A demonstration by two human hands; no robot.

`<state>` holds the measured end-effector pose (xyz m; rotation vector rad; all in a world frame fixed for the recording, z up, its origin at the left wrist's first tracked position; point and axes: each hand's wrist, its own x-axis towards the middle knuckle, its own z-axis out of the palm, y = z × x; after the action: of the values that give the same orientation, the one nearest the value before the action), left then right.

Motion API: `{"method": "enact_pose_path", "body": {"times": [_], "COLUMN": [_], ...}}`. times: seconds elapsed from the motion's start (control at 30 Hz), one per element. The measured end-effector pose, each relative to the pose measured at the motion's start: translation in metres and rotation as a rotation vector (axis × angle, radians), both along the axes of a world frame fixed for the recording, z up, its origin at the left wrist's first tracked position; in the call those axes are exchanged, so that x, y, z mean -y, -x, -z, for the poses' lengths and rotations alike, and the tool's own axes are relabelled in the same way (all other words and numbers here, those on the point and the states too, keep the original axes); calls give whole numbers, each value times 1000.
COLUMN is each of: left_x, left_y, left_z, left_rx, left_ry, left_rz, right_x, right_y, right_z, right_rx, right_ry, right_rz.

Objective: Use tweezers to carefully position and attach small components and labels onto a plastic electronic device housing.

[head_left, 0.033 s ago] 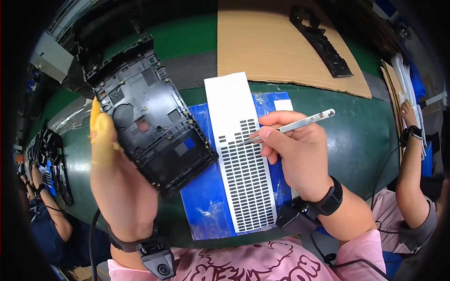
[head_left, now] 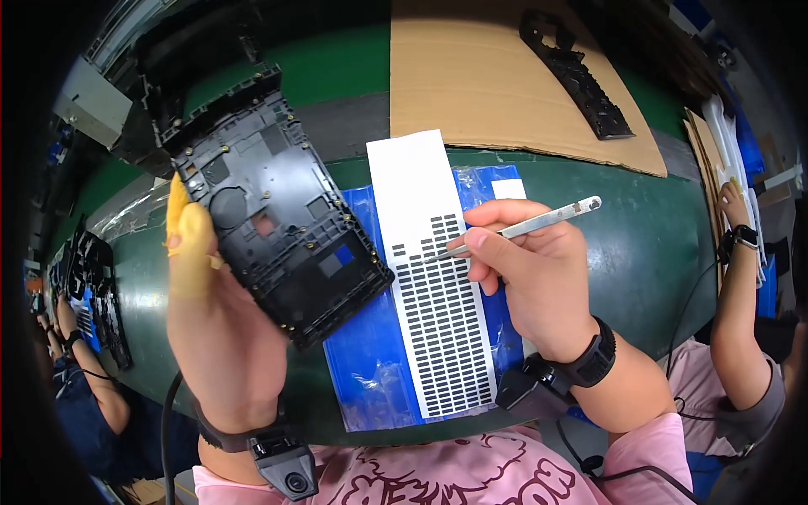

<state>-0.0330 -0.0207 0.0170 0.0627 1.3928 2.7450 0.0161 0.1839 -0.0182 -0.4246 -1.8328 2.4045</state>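
Green surface (head_left: 640, 252) fills much of my remote view. Nearest me, a blue plastic packet (head_left: 370, 362) lies under the white sheet (head_left: 412, 181) of small black stickers. My right hand (head_left: 543, 282) pinches metal tweezers (head_left: 551, 219) between its fingers, tips at the upper sticker rows. My left hand (head_left: 215, 324) grips the black plastic housing (head_left: 290, 198), raised left of the sheet, fingers partly hidden. Beyond, brown cardboard (head_left: 463, 76) carries a black plastic frame (head_left: 589, 93).
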Motion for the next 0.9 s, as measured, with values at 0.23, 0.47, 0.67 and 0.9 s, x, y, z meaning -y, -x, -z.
{"method": "enact_pose_path", "body": {"times": [0.23, 0.47, 0.67, 0.9], "left_x": [-24, -40, -42, -40], "left_y": [-12, -32, -38, -42], "left_z": [3, 13, 14, 11], "left_rx": [228, 359, 362, 364], "left_ry": [-144, -139, -214, -205], "left_rz": [63, 293, 386, 370], "right_x": [-12, 11, 11, 11], "right_y": [-11, -24, -28, -26], "right_z": [-33, -35, -33, -33], "right_rx": [-162, -248, -172, -150], "right_ry": [214, 105, 128, 123], "right_rz": [-31, -92, -45, -59]}}
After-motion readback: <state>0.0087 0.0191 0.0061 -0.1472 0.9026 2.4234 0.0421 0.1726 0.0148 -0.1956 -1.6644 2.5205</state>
